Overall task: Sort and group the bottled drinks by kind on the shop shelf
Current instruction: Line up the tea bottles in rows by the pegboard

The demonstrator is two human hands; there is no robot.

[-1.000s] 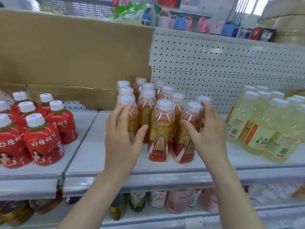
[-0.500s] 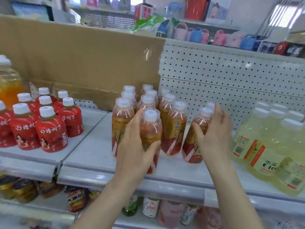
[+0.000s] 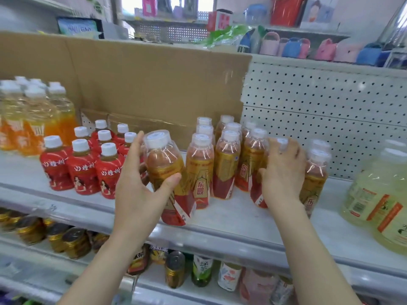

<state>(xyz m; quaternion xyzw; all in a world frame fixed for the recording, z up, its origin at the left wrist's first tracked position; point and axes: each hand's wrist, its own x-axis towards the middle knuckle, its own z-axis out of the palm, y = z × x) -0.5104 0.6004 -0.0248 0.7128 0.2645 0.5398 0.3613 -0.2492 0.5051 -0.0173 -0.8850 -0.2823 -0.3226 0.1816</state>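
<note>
Pulled one amber bottle (image 3: 165,164) toward 9 o'clock since the earlier frame, tilted, base near shelf (image 3: 231,219) front edge, wrapped in left hand (image 3: 141,194) grip. Clasping neighbour bottle (image 3: 257,199) at 3 o'clock with right hand (image 3: 283,172) grip. Looks like regrouping, not finished.

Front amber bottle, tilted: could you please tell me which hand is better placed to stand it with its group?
Left. The left hand grips the tilted bottle, thumb across its front. The right hand holds a second bottle on the far side of the group.
</note>
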